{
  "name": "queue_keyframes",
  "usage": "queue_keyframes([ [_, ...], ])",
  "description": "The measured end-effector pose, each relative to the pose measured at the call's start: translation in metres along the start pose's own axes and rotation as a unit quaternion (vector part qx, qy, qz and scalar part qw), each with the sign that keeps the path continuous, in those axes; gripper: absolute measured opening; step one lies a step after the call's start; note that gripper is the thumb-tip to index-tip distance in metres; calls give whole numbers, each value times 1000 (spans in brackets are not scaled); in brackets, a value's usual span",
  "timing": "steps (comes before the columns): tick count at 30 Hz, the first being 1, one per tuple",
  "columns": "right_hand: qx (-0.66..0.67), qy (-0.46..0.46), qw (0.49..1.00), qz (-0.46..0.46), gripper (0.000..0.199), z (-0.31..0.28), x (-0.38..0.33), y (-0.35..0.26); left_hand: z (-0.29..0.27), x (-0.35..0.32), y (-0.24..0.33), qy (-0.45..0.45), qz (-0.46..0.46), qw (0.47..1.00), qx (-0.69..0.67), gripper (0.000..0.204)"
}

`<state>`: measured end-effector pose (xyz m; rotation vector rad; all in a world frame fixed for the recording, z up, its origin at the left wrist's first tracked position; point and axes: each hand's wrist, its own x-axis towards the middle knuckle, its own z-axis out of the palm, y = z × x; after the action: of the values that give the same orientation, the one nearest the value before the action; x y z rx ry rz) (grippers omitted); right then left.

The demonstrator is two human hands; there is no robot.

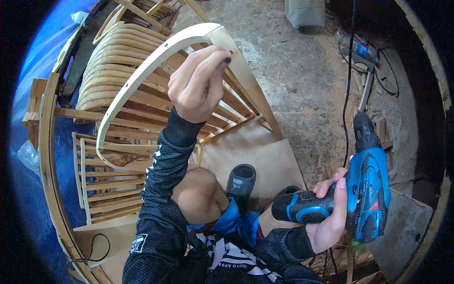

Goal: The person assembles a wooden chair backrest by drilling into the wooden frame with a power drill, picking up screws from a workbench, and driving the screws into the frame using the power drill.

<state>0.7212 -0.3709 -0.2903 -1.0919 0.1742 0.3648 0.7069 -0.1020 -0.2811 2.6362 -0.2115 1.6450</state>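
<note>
My left hand (pixel 196 85) is held over the top corner of a curved, slatted wooden frame (pixel 156 49). Its thumb and forefinger are pinched together on a small dark piece (pixel 227 60), too small to name for certain. Dark holes dot the pale curved rail, and one sits just beyond my fingertips. On the right, my right hand (pixel 333 215) is wrapped round the grip of a blue and black cordless drill (pixel 369 189). The drill's chuck points away from me, apart from the wooden frame.
Curved wooden pieces (pixel 111 66) are stacked behind the frame at the left, with slatted panels (pixel 113 187) below them. A black cord (pixel 347 104) hangs down the right side. Beyond it lie a plastic bottle (pixel 364 49) and wood scraps. A plywood sheet (pixel 265 161) lies by my feet.
</note>
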Motion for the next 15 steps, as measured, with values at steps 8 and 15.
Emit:
queue_keyframes([
  [8, 14, 9, 1000, 3, 26, -3, 2, 1, 3, -7, 6, 0, -8, 1000, 16, 24],
  [15, -21, -2, 1000, 2, 38, 1, 1, 2, 0, -8, 5, 6, -3, 1000, 15, 25],
])
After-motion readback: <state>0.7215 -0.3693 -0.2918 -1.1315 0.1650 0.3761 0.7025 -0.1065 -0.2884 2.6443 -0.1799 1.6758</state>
